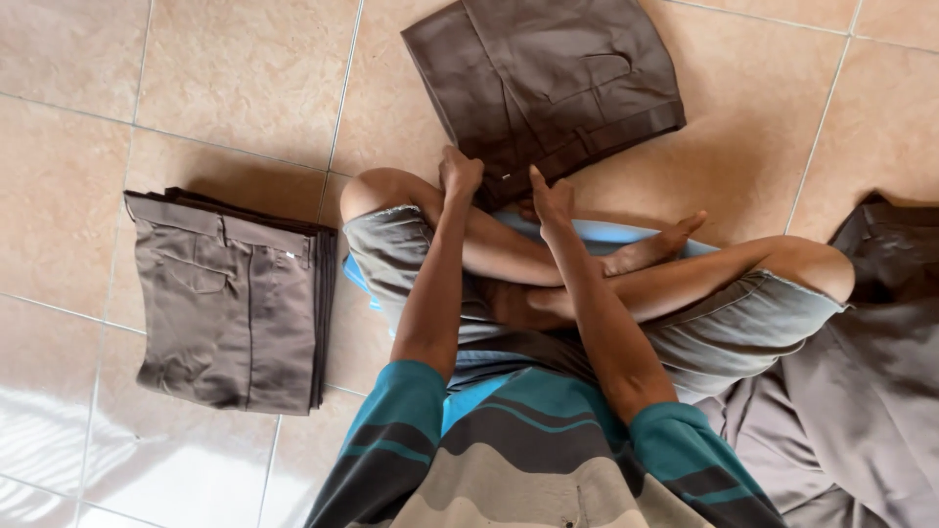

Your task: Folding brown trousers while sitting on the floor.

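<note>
Left hand [460, 174]: closed on the near edge of the folded dark brown trousers [548, 83]
Right hand [551, 200]: on the same edge, just beside the left; its grip is probably closed, though the fingers are partly hidden
Trousers: lie flat on the tiled floor [245, 68], back pocket up
Stack of folded trousers [235, 308]: on the person's left
Loose brown cloth [861, 391]: heaped on the right
Legs: crossed, in grey shorts [724, 332]

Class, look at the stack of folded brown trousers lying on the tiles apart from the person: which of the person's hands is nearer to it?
Left. The left hand rests on the dark brown folded trousers ahead, on the side toward the stack of folded brown trousers. The right hand touches the same garment, farther from the stack.
</note>
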